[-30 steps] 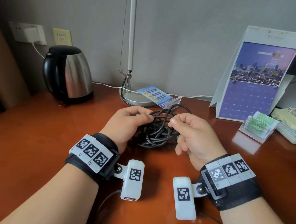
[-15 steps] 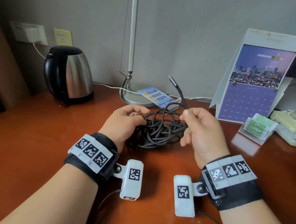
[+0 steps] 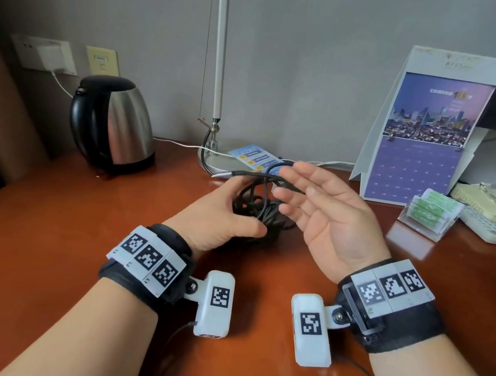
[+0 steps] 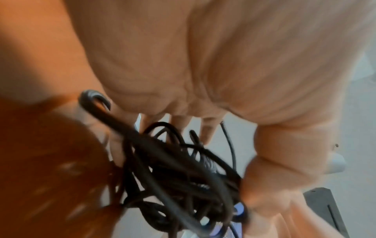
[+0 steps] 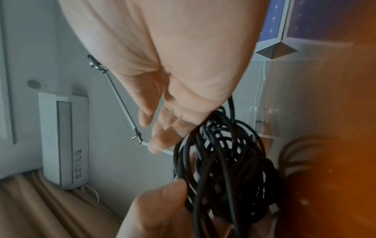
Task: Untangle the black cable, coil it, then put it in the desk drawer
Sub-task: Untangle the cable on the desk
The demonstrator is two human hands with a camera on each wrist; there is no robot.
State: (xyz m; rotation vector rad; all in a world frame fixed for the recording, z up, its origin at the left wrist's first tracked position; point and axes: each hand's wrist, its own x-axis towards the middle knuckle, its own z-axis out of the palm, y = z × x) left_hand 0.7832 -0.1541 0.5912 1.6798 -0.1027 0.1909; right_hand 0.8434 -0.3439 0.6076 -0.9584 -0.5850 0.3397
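Note:
The black cable is a tangled bundle on the reddish desk, just in front of the lamp base. My left hand grips the bundle from the left, thumb pressed over its near side. In the left wrist view the tangle hangs under the palm. My right hand is open beside the bundle, palm turned up and left, fingers straight. One cable end with its plug lies across those fingers and points left. In the right wrist view the tangle sits against the straight fingers. No drawer is in view.
A steel kettle stands at the back left. The lamp pole and base and a blue card are right behind the cable. A desk calendar, clear card holder and remote are at the right.
My right hand let go of the cable end it pinched and opened, palm up. The plug end swung from pointing up to pointing left. The left hand kept hold of the bundle.

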